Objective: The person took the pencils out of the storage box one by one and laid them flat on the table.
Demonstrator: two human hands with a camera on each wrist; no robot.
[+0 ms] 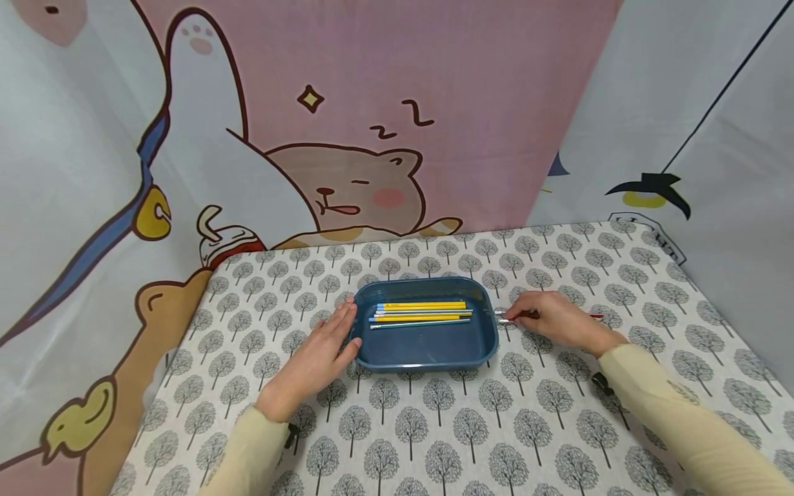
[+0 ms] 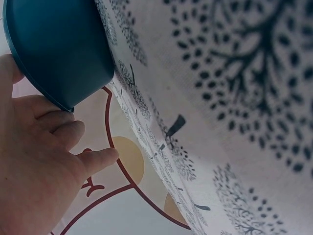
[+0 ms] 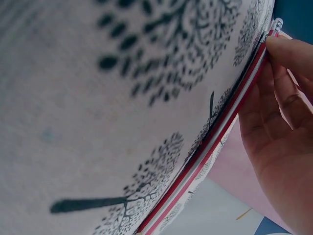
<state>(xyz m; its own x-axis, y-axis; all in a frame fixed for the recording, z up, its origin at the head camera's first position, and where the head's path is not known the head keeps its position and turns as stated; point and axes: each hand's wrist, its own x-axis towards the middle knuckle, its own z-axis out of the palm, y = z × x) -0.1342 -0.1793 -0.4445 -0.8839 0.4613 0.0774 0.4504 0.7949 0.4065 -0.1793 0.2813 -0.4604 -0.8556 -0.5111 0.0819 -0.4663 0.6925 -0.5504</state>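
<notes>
A dark blue rectangular tray (image 1: 428,355) rests on the table, several pencils (image 1: 422,317) lying side by side across its inside, some yellow, others blue or dark green. Along the tray's left rim lies my left hand (image 1: 322,355), fingers fairly straight and touching the edge; the left wrist view shows the hand (image 2: 44,152) against the tray's wall (image 2: 68,49). Just right of the tray, my right hand (image 1: 548,318) pinches a red-and-white striped pencil (image 3: 208,143) near its metal-capped end. Two silvery ends show by these fingertips in the head view; whether there is a second pencil is unclear.
A white cloth with black tree prints (image 1: 440,434) covers the table. Behind it hangs a cartoon-printed curtain (image 1: 496,103), which also runs down the left side. A pale curtain (image 1: 732,138) hangs along the right edge.
</notes>
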